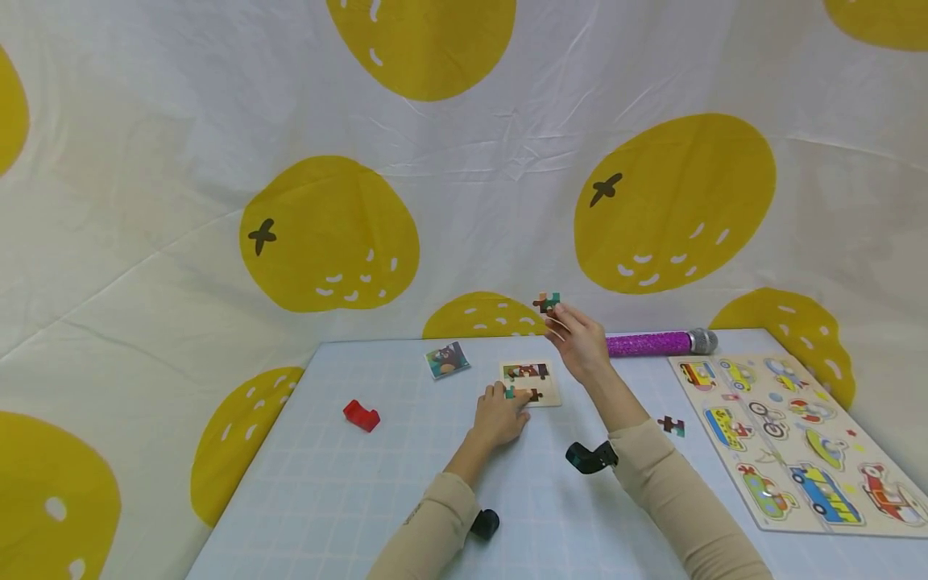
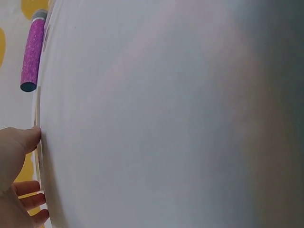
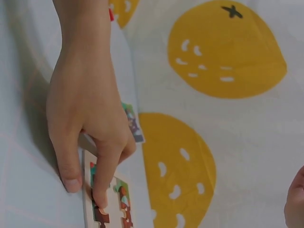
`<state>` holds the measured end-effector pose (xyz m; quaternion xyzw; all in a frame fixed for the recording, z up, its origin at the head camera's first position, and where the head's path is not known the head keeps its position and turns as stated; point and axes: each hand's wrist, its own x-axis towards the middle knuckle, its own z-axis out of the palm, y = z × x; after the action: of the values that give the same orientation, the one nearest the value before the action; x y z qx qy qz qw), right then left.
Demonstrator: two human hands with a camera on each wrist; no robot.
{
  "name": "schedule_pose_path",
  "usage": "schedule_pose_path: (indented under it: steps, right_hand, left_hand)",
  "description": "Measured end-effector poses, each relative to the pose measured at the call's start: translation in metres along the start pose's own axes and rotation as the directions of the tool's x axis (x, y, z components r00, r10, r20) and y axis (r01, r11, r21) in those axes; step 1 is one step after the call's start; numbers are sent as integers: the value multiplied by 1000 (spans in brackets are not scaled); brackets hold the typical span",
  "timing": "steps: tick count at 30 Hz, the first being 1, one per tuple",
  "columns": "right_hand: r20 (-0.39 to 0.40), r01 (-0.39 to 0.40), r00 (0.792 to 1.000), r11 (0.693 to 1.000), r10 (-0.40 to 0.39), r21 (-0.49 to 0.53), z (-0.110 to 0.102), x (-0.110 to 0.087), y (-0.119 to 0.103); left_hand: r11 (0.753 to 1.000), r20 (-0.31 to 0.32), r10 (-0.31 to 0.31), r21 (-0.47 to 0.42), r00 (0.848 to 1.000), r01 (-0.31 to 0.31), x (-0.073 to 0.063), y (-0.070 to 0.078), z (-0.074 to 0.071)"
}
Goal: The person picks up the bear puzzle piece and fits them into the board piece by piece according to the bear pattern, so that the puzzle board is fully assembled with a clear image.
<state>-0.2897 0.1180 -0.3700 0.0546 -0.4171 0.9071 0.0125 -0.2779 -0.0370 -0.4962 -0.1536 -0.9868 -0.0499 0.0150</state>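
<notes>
My right hand (image 1: 580,346) is raised above the table and pinches a jigsaw piece (image 1: 545,302) in orange, green and dark brown. Below it lies a small wooden puzzle tray (image 1: 554,395) with pieces set in it, parts of a picture with a brown animal. My left hand (image 1: 499,415) rests at the tray; in the right wrist view its index finger (image 3: 100,192) presses on a piece, while the thumb touches down beside the tray. A loose jigsaw piece (image 1: 672,425) lies right of the right forearm. Just the edge of the right hand (image 3: 295,204) enters the right wrist view.
Left of the tray lies a square picture card (image 1: 447,360), with a red curved block (image 1: 361,416) nearer. A purple glitter microphone (image 1: 652,343) lies along the back edge. At the right is a large vehicle puzzle board (image 1: 786,451). A patterned cloth (image 1: 507,161) hangs behind the table.
</notes>
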Motion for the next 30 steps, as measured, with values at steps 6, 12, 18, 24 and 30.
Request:
schedule_pose_path:
  steps: [6, 12, 18, 24, 30]
  right_hand:
    - [5, -25, 1000, 999, 25, 30, -4, 0, -2]
    - [31, -52, 998, 996, 50, 70, -5, -1, -3]
    - [39, -68, 997, 993, 65, 100, -5, -1, -3]
    - [49, -70, 997, 992, 65, 108, -6, -1, -3]
    - [51, -74, 996, 992, 69, 97, -5, 0, -4]
  left_hand:
    - [1000, -13, 7, -4, 1000, -7, -2, 0, -1]
    - [1000, -34, 16, 11, 999, -16, -3, -1, -1]
    - [1000, -27, 10, 9, 1000, -10, -2, -1, 0]
    - [1000, -38, 15, 28, 999, -14, -2, -1, 1]
    - [999, -29, 13, 30, 1000, -12, -1, -1, 1]
